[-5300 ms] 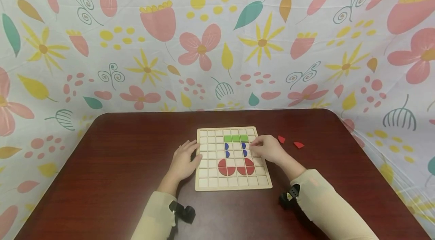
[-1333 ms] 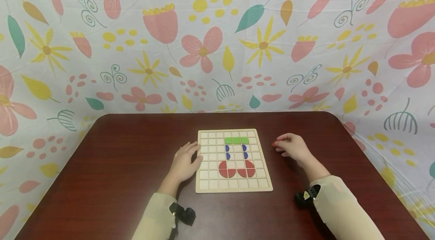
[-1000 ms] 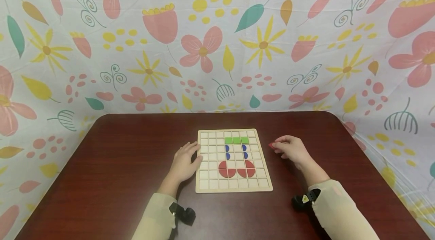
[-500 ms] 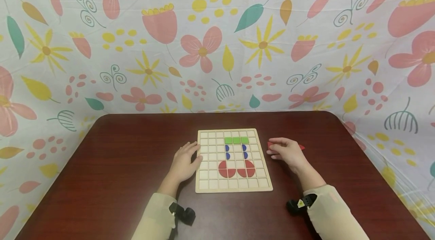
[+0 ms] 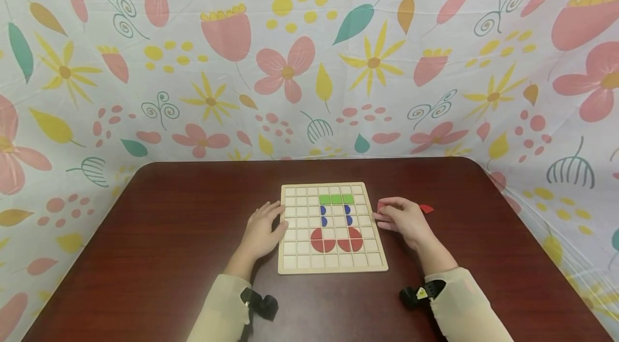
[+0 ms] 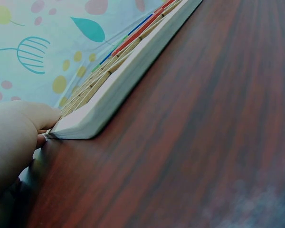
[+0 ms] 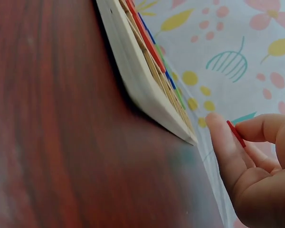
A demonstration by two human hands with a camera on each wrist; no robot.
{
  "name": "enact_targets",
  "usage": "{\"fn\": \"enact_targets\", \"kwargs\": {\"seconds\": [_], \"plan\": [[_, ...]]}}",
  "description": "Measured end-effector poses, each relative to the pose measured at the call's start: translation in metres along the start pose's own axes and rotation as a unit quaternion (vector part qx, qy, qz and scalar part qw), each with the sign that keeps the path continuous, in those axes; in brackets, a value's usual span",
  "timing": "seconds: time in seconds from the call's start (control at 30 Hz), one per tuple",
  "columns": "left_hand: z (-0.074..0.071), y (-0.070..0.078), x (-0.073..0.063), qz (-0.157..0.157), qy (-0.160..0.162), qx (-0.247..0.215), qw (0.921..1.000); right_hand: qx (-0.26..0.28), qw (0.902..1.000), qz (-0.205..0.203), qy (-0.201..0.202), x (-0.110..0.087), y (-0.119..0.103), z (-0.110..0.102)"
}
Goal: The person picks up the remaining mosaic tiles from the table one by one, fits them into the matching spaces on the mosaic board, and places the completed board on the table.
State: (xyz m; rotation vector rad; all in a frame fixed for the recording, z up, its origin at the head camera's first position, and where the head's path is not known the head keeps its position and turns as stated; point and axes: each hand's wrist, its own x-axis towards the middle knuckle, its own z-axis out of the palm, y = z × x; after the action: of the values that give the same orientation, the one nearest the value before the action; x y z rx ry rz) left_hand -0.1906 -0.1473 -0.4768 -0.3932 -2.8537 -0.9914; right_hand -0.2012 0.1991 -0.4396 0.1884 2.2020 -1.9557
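A light wooden grid board (image 5: 302,262) lies on the table, with red quarter-circle tiles (image 5: 322,242), blue half-round tiles (image 5: 324,221) and a row of green square tiles (image 5: 336,199) set in it. Along its left edge rests my left hand (image 5: 261,232), fingers extended and thumb at the rim. Just off the right edge, my right hand (image 5: 405,222) pinches a thin red tile (image 7: 236,133) between thumb and fingertips. The right wrist view shows this tile edge-on, raised beside the board's corner.
Another red tile (image 5: 426,208) lies on the dark wooden table (image 5: 193,213), behind my right hand. A floral cloth (image 5: 309,62) hangs behind the table. Each wrist carries a black strapped camera (image 5: 263,304).
My right hand left the board, picked up one of the two loose red tiles on the right, and has carried it leftward to the board's edge. My left hand has stayed in place.
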Motion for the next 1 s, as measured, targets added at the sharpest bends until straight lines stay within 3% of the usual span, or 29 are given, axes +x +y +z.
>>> {"fn": "enact_targets", "kwargs": {"seconds": [0.27,1.0], "plan": [[0.0,0.003,0.0,0.0,-0.001,-0.004,1.0,-0.045,0.9989,-0.003,0.009,-0.003,-0.001,0.003],[-0.002,0.004,-0.002,0.001,0.001,-0.009,1.0,-0.077,0.9968,-0.021,0.006,-0.008,0.0,0.018]]}}
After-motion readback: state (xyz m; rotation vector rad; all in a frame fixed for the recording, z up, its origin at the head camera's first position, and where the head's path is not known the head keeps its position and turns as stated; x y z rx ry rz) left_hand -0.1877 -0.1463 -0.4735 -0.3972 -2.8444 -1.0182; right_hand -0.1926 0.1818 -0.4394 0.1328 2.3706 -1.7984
